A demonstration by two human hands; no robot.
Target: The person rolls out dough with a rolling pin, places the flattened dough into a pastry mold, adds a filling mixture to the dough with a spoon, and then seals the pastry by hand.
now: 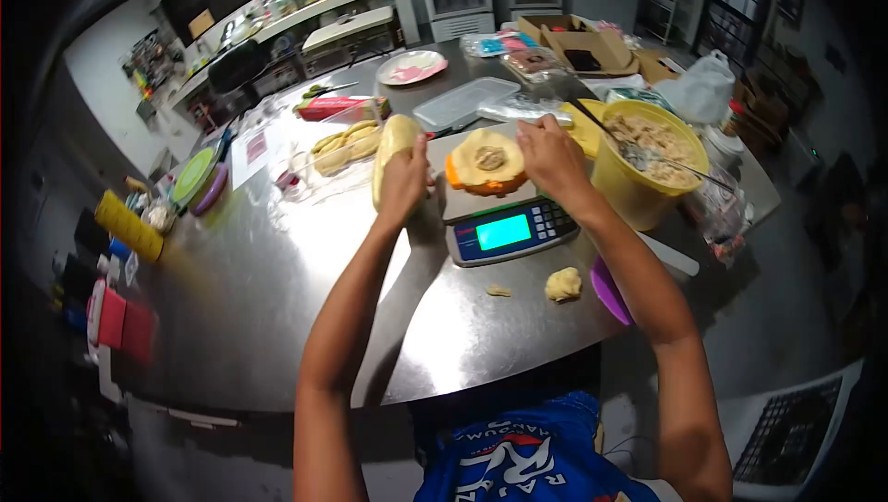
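Observation:
My left hand [404,183] is wrapped round a thick pale yellow log [395,140] that looks like dough, tilted beside the scale. My right hand [553,155] has its fingertips pinched at the right edge of a dough round [474,151]; whether they grip the dough or something small is hidden. A mound of filling [489,159] sits in the middle of the round. Under it is an orange mould [453,174], resting on the digital scale [462,241] with its lit screen. A dough lump [562,285] and a small scrap [499,291] lie in front.
A yellow bucket [606,174] of filling, with a utensil in it, stands right of the scale. Yellow rolls [347,151] lie in clear plastic on the left. Behind are a plastic lid [465,103], a plate [412,67] and cardboard boxes [583,44]. A purple item [608,291] lies by my right forearm.

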